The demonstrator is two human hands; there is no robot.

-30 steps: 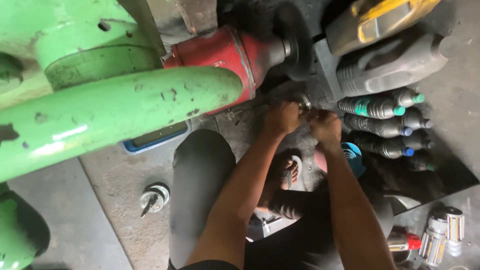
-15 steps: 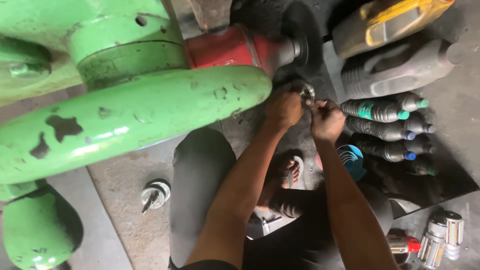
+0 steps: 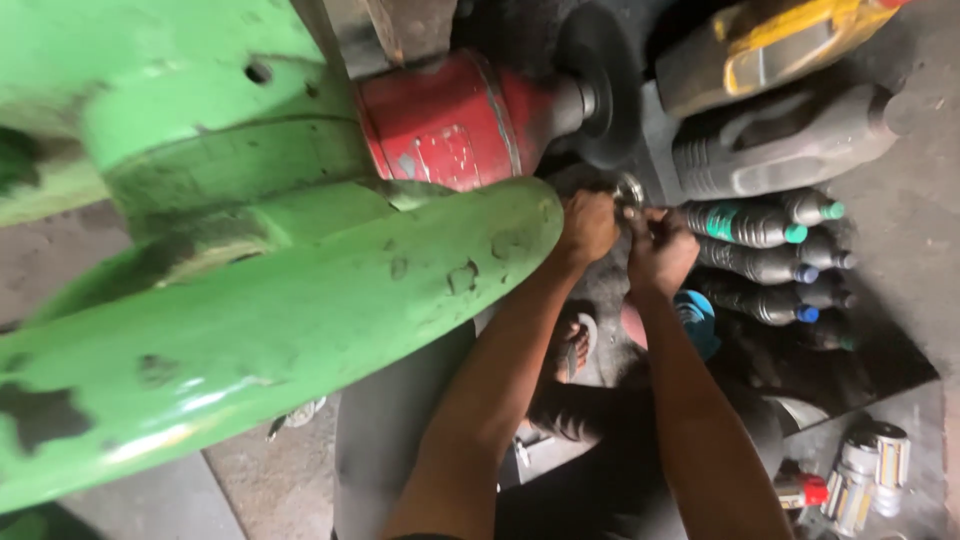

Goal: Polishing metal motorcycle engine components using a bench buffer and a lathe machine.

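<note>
Head view, looking down. Nearest the camera: two bare forearms rise from the bottom edge and converge. Below them, a sandalled foot (image 3: 575, 345) on the concrete floor (image 3: 250, 480).

Left hand (image 3: 588, 228): closed in a fist, against the tip of the large green metal arm (image 3: 300, 320). Right hand (image 3: 660, 250): fingers curled, just beside the left. Both meet at a small shiny metal ring-shaped part (image 3: 631, 190), which sits just below the dark disc (image 3: 600, 85). Whether either hand actually clamps the part cannot be told; fingers hide the contact.

Right of the hands: a row of dark bottles (image 3: 760, 225) lying on their sides, caps green and blue.

Farther: red cylindrical housing (image 3: 450, 120) joined to the disc by a short shaft. Farthest: grey jug (image 3: 780, 150) and yellow container (image 3: 770, 45).
</note>
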